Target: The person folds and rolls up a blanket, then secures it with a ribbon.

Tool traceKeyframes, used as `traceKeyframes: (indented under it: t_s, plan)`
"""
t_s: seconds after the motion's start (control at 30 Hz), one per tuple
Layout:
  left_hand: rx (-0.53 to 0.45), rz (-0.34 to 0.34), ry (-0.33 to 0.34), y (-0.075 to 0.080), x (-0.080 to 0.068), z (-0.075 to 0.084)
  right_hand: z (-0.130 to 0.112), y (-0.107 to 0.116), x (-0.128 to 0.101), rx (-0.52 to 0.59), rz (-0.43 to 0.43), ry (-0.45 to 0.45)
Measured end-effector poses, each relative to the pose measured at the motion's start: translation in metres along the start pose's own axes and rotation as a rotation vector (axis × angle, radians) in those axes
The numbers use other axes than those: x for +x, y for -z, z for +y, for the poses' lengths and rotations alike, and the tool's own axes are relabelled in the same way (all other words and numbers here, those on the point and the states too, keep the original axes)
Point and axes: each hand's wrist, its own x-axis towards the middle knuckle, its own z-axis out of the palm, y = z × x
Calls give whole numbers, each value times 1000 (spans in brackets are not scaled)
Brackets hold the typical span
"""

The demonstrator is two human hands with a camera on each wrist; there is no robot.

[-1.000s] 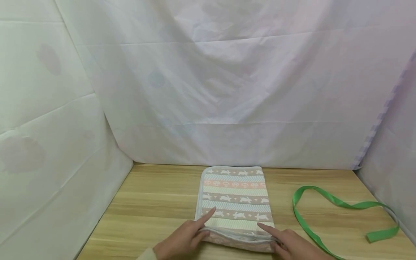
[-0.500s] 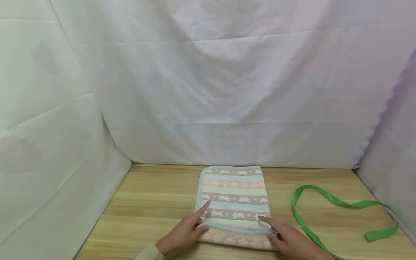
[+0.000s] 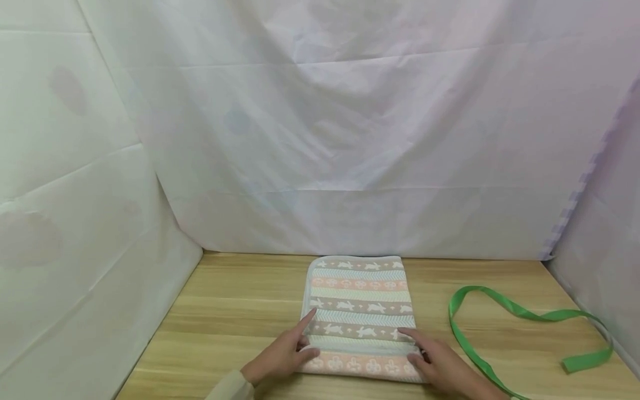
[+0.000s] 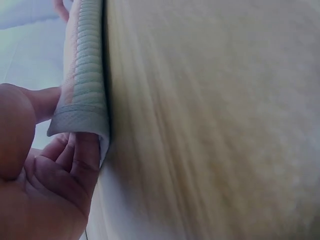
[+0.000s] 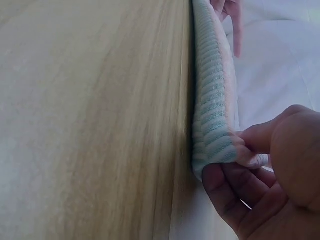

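A towel (image 3: 362,306) with pastel stripes, white rabbits and a pale bound edge lies flat on the table. Its near end is turned over into a narrow strip showing pink with white motifs. At the strip's left end my left hand (image 3: 280,354) pinches the fold, index finger pointing forward over the cloth. My right hand (image 3: 442,362) grips the other end in the same way. In the left wrist view, a thumb presses on top of the towel (image 4: 89,60) while curled fingers sit inside the fold. The right wrist view shows my thumb and fingers pinching the towel's corner (image 5: 220,145).
A long green ribbon (image 3: 470,339) lies in a loose curve on the wooden table (image 3: 240,311), right of the towel. Pale fabric (image 3: 320,139) hangs behind the table and on both sides.
The folded-over near end has tipped forward and now lies flatter, showing its pink strip more fully. Both hands stay at its ends, the left index finger shifting slightly left.
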Motion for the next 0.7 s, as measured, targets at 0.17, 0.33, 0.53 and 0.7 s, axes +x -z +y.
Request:
traceKeyframes:
  t_s: [0.17, 0.33, 0.53, 0.7]
  plan:
    - [-10, -4, 41, 1, 0, 0, 2, -2, 2, 63, 2, -33]
    - [-3, 6, 57, 0, 1, 1, 2, -4, 3, 97, 21, -58]
    - [-16, 19, 50, 1, 2, 1, 2, -6, 3, 98, 59, -63]
    - [-10, 26, 21, 0, 3, 1, 1, -7, 3, 96, 79, -70]
